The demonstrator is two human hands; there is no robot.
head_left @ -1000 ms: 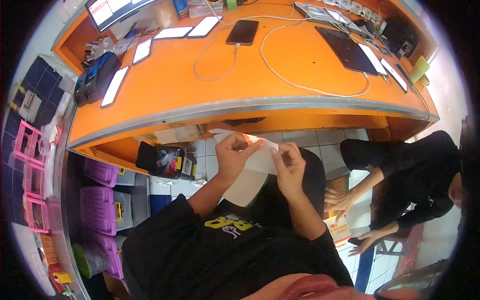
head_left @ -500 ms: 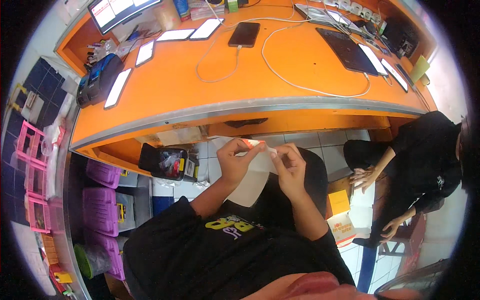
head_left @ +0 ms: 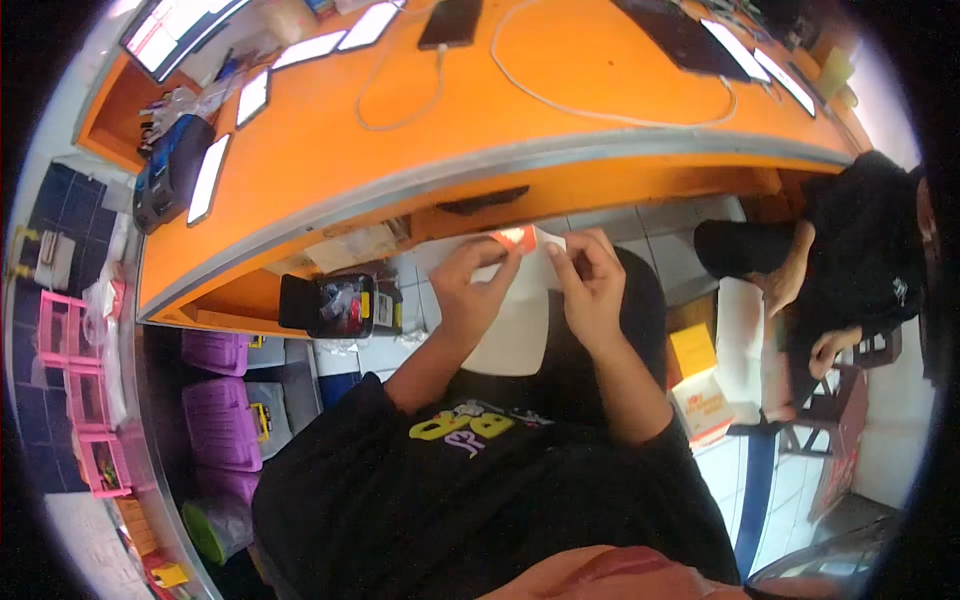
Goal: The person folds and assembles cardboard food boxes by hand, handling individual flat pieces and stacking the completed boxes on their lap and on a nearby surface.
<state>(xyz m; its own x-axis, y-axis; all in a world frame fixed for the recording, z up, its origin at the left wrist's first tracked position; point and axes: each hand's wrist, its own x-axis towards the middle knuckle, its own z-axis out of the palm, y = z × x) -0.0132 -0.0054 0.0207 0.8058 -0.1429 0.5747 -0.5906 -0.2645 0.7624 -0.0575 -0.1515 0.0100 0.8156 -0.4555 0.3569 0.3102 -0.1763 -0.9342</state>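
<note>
A white cardboard box blank point(head_left: 512, 335) with a curved lower edge hangs between my hands, in front of my black shirt. Its upper edge has a red-orange printed flap point(head_left: 517, 239), bent at an angle. My left hand point(head_left: 468, 288) pinches this flap between thumb and fingers. On the other side, my right hand point(head_left: 593, 285) is closed on the white upper edge beside the flap, thumb against fingertips. My fingers cover part of the folded edge.
Ahead stands an orange counter point(head_left: 330, 150) with a metal edge, holding several phones, a tablet point(head_left: 680, 38) and cables. A black bin point(head_left: 345, 305) and purple crates point(head_left: 222, 425) are at left. At right sit a co-worker point(head_left: 850, 240), a yellow box point(head_left: 692, 352) and printed cardboard boxes point(head_left: 705, 408).
The view has shifted, so the counter appears higher. My hands have moved slightly apart and more of the red-orange flap shows. The co-worker's hands have moved, and a white cardboard piece beside them stands out more.
</note>
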